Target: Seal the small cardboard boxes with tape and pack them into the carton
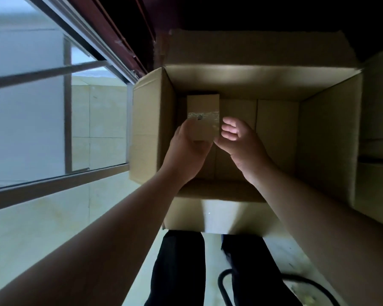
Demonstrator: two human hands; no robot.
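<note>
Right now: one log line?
phase: packing | left hand: holds taped small box over carton | right hand: open, beside box

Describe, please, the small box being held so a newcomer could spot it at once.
Start at the large open carton that fills the middle of the view. Over its left side, the left hand holds a small cardboard box. Unlike the packed boxes lying at the bottom, it is lifted and has a shiny tape strip across it.

The small box (202, 117) was over the left side of the open carton (327, 138). The left hand (186, 149) was at its near end, the right hand (241, 140) just to its right.
</note>
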